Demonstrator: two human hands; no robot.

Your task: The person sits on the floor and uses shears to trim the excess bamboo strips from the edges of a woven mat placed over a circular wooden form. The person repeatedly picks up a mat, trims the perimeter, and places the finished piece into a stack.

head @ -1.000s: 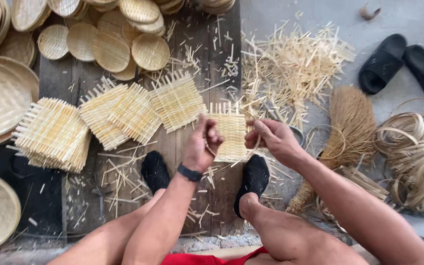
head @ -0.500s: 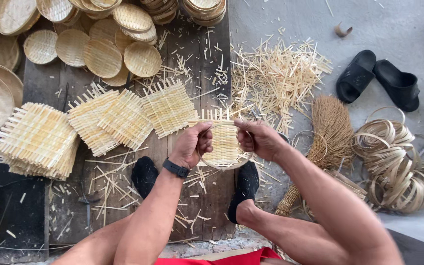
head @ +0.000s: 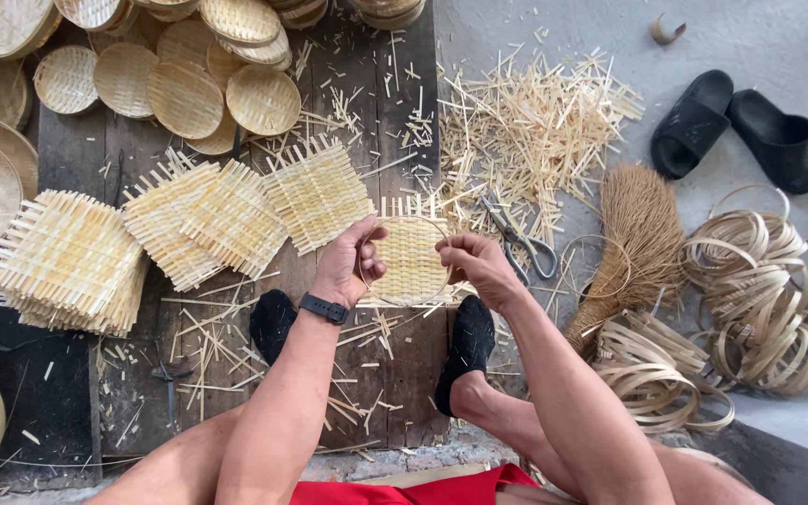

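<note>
Both hands hold a small square woven bamboo mat (head: 410, 254) with a thin round hoop pressed over it, above the wooden boards. My left hand (head: 346, 264) grips the mat's left edge, a black band on its wrist. My right hand (head: 479, 266) pinches the right edge of the mat and hoop. My two feet in black socks (head: 273, 321) rest on the boards just below the mat.
Loose woven mats (head: 236, 215) and a stack of them (head: 67, 264) lie to the left. Finished round trays (head: 208, 89) are piled at the top. Cut bamboo sticks (head: 526, 131), scissors (head: 521, 243), a broom (head: 633, 238), coiled bamboo strips (head: 769, 299) and black slippers (head: 736, 126) are on the right.
The view has shifted a little. Both hands stay on the mat, turning it slightly and pressing the hoop around it.
</note>
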